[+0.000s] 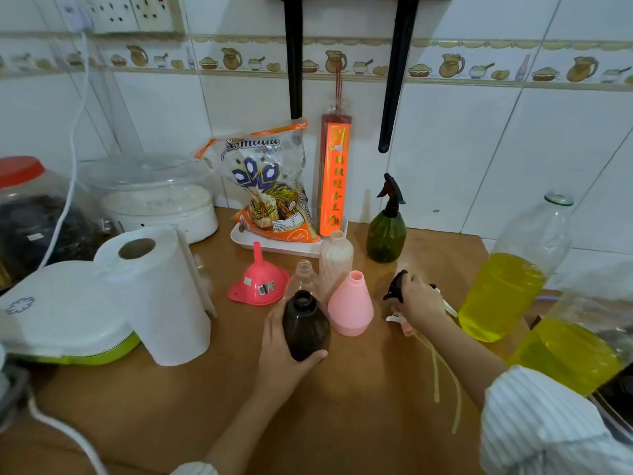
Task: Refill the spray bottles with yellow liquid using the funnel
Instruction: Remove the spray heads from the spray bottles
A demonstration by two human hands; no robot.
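My left hand (277,351) wraps around the dark brown bottle (306,327), uncapped, standing on the wooden counter (342,406). My right hand (419,299) closes on a black spray head (397,284). I count five spray bottles, four uncapped; one pink funnel (259,282) upside down beside them; two big bottles of yellow liquid (500,296) at right.

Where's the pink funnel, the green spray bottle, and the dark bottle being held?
pink funnel (259,282): head view, on its wide cone, upside down on the table.
green spray bottle (386,236): head view, on its round body.
dark bottle (306,329): head view, on its belly, held by the left hand (281,354).
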